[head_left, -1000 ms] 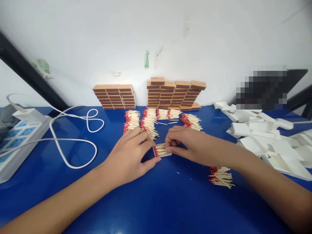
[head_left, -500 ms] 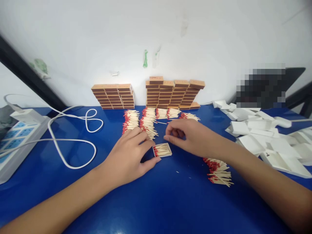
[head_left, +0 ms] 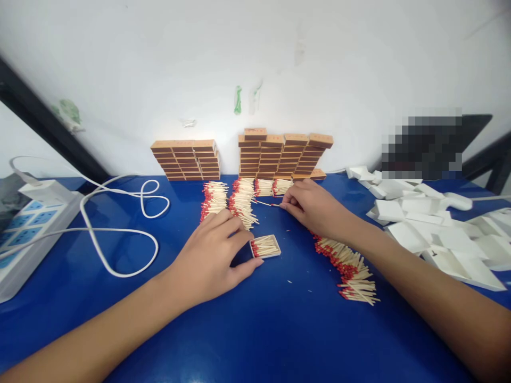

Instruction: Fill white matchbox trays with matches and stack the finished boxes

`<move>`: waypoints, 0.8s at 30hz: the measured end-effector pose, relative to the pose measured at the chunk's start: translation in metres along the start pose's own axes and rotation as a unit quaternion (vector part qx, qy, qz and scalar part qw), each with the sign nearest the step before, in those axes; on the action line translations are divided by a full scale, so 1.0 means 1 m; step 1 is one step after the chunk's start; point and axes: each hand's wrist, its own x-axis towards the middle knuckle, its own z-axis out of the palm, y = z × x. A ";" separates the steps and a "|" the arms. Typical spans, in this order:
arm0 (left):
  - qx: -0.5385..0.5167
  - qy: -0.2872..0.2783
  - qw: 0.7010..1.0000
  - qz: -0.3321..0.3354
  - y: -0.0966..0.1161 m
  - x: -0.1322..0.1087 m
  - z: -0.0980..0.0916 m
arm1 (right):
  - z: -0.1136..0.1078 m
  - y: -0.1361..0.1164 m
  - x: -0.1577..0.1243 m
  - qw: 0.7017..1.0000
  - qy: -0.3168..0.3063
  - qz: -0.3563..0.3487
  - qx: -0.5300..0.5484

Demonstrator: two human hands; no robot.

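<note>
At the middle of the blue table, a small white matchbox tray [head_left: 275,254] holds a layer of red-headed matches [head_left: 264,246]. My left hand [head_left: 213,255] rests around its left end, index finger at the far edge and thumb at the near edge. Farther back, my right hand [head_left: 309,205] has thumb and fingers pinched on a match, its red head [head_left: 274,205] pointing left. Another loose match lies in line with it. Bundles of matches [head_left: 241,199] stand in rows behind the tray. A curved heap of matches [head_left: 347,266] spreads below my right forearm.
Stacked brown matchboxes [head_left: 186,159] and a second, taller stack [head_left: 279,157] line the white wall. Empty white trays [head_left: 423,213] pile up at the right. A power strip [head_left: 35,229] and a looped white cable [head_left: 120,274] lie at the left.
My right hand has moved slightly farther back and pinched a match. More of the right heap now shows under the forearm. My left hand stays at the tray.
</note>
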 end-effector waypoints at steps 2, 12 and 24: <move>-0.002 -0.001 1.000 -0.003 0.000 0.000 0.000 | 0.000 -0.011 0.000 1.000 0.003 -0.011 0.009; -0.005 -0.008 1.000 -0.005 0.000 0.001 -0.001 | 0.014 -0.037 0.008 0.999 0.039 0.016 0.012; 0.001 -0.010 1.000 -0.008 0.000 0.001 -0.001 | 0.001 -0.028 0.000 0.998 -0.007 0.067 -0.009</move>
